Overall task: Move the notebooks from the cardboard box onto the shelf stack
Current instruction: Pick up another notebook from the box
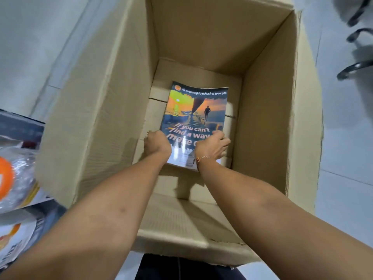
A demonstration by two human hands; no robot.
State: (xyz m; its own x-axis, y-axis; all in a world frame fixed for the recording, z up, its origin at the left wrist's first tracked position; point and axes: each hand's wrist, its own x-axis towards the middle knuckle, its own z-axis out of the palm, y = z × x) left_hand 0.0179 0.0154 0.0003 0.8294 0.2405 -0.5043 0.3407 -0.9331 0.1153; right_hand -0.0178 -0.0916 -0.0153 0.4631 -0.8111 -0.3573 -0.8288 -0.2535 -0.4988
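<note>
A deep open cardboard box [113,93] fills the middle of the head view. At its bottom lies a notebook [196,110] with a glossy cover showing a sunset, a walking figure and white lettering. Both my arms reach down into the box. My left hand [157,143] grips the notebook's near left edge. My right hand [212,146], with a thread bracelet at the wrist, grips its near right edge. The near end of the notebook looks slightly raised off the box floor. The shelf stack is out of view.
Plastic-wrapped packages [16,178] with orange print lie at the left beside the box. Black curved chair legs [355,69] show at the upper right on the pale tiled floor [343,158]. The box's near flap [191,239] hangs toward my legs.
</note>
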